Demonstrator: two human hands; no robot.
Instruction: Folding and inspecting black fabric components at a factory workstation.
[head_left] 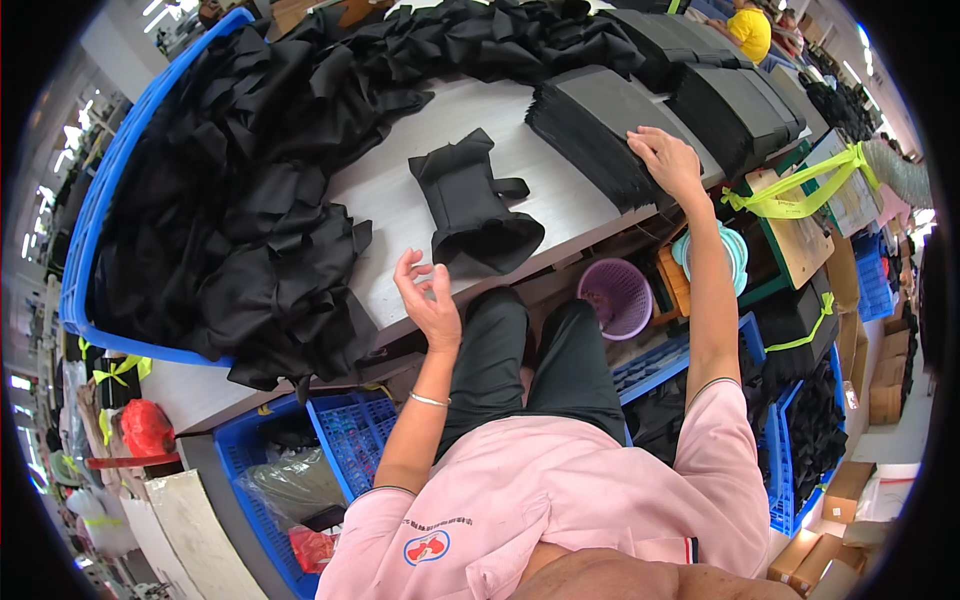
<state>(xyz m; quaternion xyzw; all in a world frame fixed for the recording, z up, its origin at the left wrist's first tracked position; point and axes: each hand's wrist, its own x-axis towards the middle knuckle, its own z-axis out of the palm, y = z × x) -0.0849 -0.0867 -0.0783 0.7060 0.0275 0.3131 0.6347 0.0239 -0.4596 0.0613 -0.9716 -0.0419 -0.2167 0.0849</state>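
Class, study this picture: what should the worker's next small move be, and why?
Probably the right hand should lift one sheet off the nearest black stack: it lies at that stack's edge, while the left hand looks empty, near the single black fabric piece.

At least three black stacks [610, 110], one black heap [260, 220], one black pouch-like piece [462, 200], one purple basket [632, 320]

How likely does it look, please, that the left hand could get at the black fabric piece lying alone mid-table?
Probably yes: the left hand looks empty, beside the near end of the black fabric piece, and nothing appears to stand between them.
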